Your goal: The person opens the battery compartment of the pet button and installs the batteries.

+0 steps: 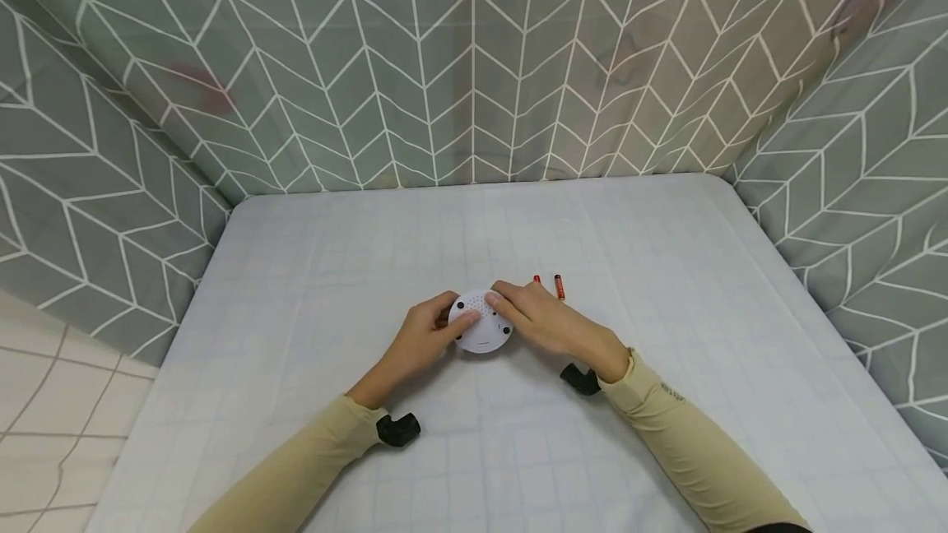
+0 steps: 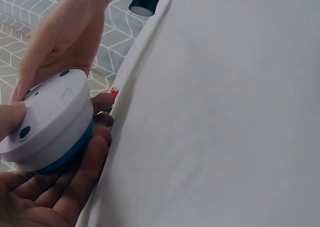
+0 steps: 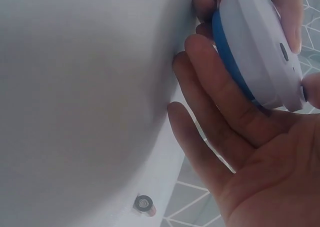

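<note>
A round white device [image 1: 485, 340] with a blue band [image 3: 227, 57] round its lower side is held up between both hands over the table. Its flat face, with a cluster of small holes and dark round feet, is turned upward. My left hand [image 1: 418, 334] grips it from the left, thumb on the face and fingers underneath, as the left wrist view shows. From the right, my right hand [image 1: 544, 321] holds it too, with thumb on the face near the edge and fingers along the lower side. The fingers hide part of the underside.
Two red batteries lie on the white-covered table [image 1: 333, 253] just beyond my right hand; one battery [image 1: 559, 287] shows fully, the other battery [image 1: 536, 279] is partly hidden. Patterned curtains [image 1: 474, 64] enclose the back and sides. Black wrist mounts [image 1: 398, 430] stick out from both sleeves.
</note>
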The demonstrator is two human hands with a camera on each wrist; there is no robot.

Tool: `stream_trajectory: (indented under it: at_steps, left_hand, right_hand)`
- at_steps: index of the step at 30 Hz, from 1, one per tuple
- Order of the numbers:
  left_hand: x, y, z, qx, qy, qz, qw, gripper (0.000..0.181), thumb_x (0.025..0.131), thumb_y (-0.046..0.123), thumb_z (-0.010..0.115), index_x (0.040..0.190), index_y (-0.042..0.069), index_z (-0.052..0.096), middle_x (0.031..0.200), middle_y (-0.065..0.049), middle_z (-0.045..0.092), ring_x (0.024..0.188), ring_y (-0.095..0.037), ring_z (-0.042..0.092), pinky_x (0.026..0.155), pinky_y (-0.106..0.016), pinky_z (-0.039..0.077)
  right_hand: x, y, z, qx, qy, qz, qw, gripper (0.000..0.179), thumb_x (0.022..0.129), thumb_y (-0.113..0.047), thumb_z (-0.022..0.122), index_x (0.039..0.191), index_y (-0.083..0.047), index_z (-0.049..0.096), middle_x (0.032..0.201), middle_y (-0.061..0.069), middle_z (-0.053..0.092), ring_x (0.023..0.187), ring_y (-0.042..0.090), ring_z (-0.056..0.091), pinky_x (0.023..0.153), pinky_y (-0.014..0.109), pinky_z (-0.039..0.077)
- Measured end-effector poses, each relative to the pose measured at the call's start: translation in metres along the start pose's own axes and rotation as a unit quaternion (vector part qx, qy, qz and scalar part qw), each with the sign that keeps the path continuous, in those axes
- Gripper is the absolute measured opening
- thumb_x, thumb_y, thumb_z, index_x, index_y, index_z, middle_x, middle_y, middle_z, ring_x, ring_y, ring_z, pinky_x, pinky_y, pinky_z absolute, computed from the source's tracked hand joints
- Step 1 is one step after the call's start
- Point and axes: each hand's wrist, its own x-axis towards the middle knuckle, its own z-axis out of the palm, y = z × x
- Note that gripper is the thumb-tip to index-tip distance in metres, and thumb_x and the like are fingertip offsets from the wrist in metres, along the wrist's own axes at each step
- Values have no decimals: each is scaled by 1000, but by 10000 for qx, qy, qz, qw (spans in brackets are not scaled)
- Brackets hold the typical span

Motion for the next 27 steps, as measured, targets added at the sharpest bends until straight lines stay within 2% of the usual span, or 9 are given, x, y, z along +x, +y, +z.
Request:
stream_trajectory:
  at_steps: [4,6,11,15,18,22,27]
  left_hand:
    - [1,-3,2,-202,5,-238,9995,29,106,29,67,119,4,70,104,-9,78,88,-12,72,75,-21,56]
    - [1,-5,3,-240,47,-302,9992,29,106,29,67,119,3,71,102,-9,78,86,-11,70,73,-21,55]
    - [1,-8,4,-277,190,-388,9987,30,105,30,68,118,3,73,101,-7,79,87,-9,68,75,-20,54]
    - [1,-9,4,-321,222,-396,9985,32,104,30,69,119,2,74,99,-6,79,87,-8,65,76,-19,53]
    - [0,-8,4,-470,166,-437,9978,34,105,33,69,119,3,74,91,-6,79,79,-10,70,76,-20,53]
    - [-1,-8,4,-742,26,-513,9959,36,105,39,67,117,5,74,79,-5,77,65,-19,74,74,-21,55]
    - [0,-10,5,-964,-59,-473,9942,37,105,41,66,115,5,73,77,-6,77,63,-23,74,70,-25,59]
  right_hand:
    - [1,1,2,-175,2,2,9998,35,116,-37,38,116,-13,64,88,-8,64,77,7,58,74,26,50]
    - [0,0,4,-278,4,-14,9996,36,116,-38,39,122,-12,64,92,-7,68,81,7,61,77,28,53]
    - [-2,-3,10,-760,245,-152,9967,44,114,-41,45,141,-9,57,120,3,73,108,14,70,96,39,58]
    - [-6,-7,16,-1140,587,-175,9916,53,111,-43,54,150,-7,53,136,12,68,126,25,66,107,46,55]
    - [-10,-11,19,-1268,813,-186,9884,59,108,-42,60,153,-6,50,143,14,63,133,28,62,111,47,53]
    - [-14,-15,23,-1431,1089,-400,9829,65,104,-41,67,155,-4,47,147,14,59,135,27,60,111,44,53]
    - [-17,-19,25,-1603,1393,-649,9750,71,98,-42,76,153,-5,48,145,12,59,133,26,60,108,42,55]
